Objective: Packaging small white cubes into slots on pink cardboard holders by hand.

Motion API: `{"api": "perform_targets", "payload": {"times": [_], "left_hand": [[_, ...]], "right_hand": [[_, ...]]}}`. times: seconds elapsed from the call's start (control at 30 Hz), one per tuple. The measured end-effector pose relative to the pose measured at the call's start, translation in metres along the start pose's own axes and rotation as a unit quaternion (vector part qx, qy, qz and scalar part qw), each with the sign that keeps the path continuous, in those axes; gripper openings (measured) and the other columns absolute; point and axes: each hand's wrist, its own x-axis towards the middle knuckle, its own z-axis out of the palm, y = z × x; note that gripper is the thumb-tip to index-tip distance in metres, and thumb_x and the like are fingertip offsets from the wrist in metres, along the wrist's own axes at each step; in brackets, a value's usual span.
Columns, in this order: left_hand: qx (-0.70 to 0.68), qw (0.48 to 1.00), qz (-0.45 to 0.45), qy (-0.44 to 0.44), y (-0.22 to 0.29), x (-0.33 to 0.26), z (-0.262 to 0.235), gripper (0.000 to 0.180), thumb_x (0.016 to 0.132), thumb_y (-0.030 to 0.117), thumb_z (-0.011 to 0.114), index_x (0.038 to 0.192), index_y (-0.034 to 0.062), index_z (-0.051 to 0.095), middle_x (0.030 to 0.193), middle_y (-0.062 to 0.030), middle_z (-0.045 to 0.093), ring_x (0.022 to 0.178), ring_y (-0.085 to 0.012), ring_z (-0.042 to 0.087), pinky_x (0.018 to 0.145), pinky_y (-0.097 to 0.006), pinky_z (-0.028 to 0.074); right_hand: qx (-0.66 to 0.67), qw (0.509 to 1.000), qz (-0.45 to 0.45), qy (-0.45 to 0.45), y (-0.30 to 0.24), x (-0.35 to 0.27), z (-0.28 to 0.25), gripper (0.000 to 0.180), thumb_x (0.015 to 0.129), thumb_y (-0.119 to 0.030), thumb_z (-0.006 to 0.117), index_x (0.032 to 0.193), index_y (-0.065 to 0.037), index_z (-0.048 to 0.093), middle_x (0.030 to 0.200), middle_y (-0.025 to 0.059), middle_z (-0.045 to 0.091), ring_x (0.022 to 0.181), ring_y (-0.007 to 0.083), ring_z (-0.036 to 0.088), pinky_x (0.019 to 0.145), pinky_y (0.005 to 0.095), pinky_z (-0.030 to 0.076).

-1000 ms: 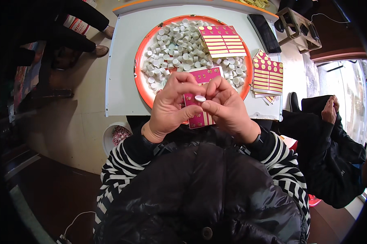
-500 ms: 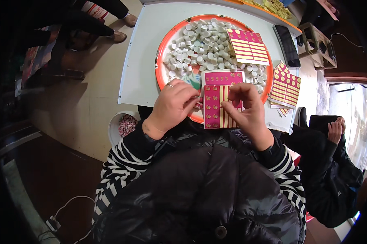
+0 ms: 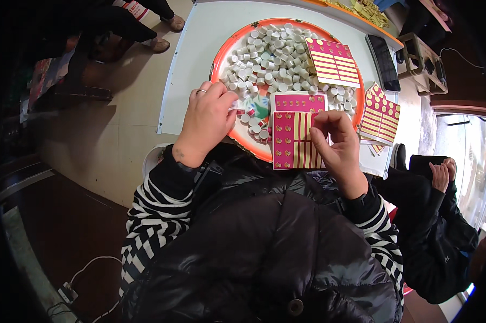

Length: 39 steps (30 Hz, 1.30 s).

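My left hand (image 3: 207,119) is over the left rim of a round orange-edged tray (image 3: 217,70), fingers curled together beside several small white caps (image 3: 254,123) with red on some of their sides. Whatever is between its fingertips is hidden. My right hand (image 3: 337,144) has its thumb and forefinger bent toward each other over the right part of a maroon sticker sheet (image 3: 284,141) with yellow strips. I cannot make out what those fingers pinch. Under that sheet lies another sticker sheet (image 3: 299,101), its upper part showing.
A heap of white caps (image 3: 275,59) fills the tray, with another sticker sheet (image 3: 333,63) on top. More sheets (image 3: 380,118) lie right of the tray on the white table (image 3: 189,81), near a black phone (image 3: 382,62). A white bucket (image 3: 150,161) stands at left; a person (image 3: 431,215) sits at right.
My left hand has moved left and away from the sheet to the tray's left side, uncovering red-sided caps. My right hand stays over the sheet, its fingers slightly shifted. The view has shifted slightly.
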Motion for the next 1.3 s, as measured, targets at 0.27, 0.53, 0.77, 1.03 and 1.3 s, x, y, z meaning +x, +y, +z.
{"api": "perform_targets", "payload": {"times": [0.27, 0.53, 0.77, 1.03, 1.3], "left_hand": [[0.113, 0.993, 0.01, -0.017, 0.004, 0.002, 0.011, 0.015, 0.075, 0.006, 0.068, 0.089, 0.0075, 0.064, 0.082, -0.0076, 0.055, 0.087, -0.0271, 0.057, 0.075, -0.041, 0.045], [-0.375, 0.919, -0.116, -0.017, 0.047, 0.005, 0.0, 0.016, 0.082, -0.004, 0.063, 0.098, -0.0002, 0.063, 0.089, -0.0085, 0.057, 0.084, -0.0194, 0.06, 0.071, -0.03, 0.052], [-0.567, 0.811, -0.131, -0.059, 0.077, 0.014, 0.036, 0.018, 0.088, -0.007, 0.059, 0.105, -0.0033, 0.061, 0.102, -0.0045, 0.056, 0.089, -0.009, 0.059, 0.078, -0.022, 0.054], [-0.452, 0.883, -0.117, -0.046, 0.083, 0.017, 0.042, 0.017, 0.085, -0.006, 0.064, 0.102, -0.0033, 0.061, 0.095, -0.006, 0.059, 0.078, -0.0114, 0.063, 0.07, -0.024, 0.054], [-0.344, 0.937, -0.054, -0.039, 0.09, 0.021, 0.038, 0.02, 0.077, 0.004, 0.069, 0.095, -0.0012, 0.06, 0.089, -0.0149, 0.059, 0.078, -0.0324, 0.06, 0.069, -0.039, 0.05]], "right_hand": [[-0.163, 0.986, -0.027, 0.021, -0.001, 0.006, -0.01, 0.026, 0.086, -0.002, 0.068, 0.109, -0.001, 0.056, 0.097, 0.0064, 0.058, 0.084, 0.0149, 0.059, 0.077, 0.0268, 0.048], [-0.382, 0.906, -0.183, 0.026, 0.005, 0.013, -0.008, 0.03, 0.08, -0.003, 0.068, 0.109, -0.002, 0.06, 0.099, 0.0136, 0.057, 0.087, 0.0309, 0.058, 0.077, 0.0391, 0.05], [-0.418, 0.882, -0.218, 0.006, 0.009, 0.008, -0.01, 0.031, 0.079, -0.003, 0.068, 0.109, -0.002, 0.061, 0.101, 0.0133, 0.057, 0.089, 0.0318, 0.058, 0.078, 0.0398, 0.05], [-0.404, 0.883, -0.238, -0.025, 0.009, 0.003, -0.019, 0.037, 0.076, -0.002, 0.068, 0.112, -0.004, 0.06, 0.102, 0.0132, 0.057, 0.092, 0.0321, 0.057, 0.08, 0.0398, 0.05], [-0.399, 0.893, -0.206, -0.039, 0.004, 0.014, -0.017, 0.036, 0.074, -0.002, 0.069, 0.109, -0.004, 0.059, 0.102, 0.0131, 0.057, 0.094, 0.0323, 0.057, 0.081, 0.0388, 0.049]]}}
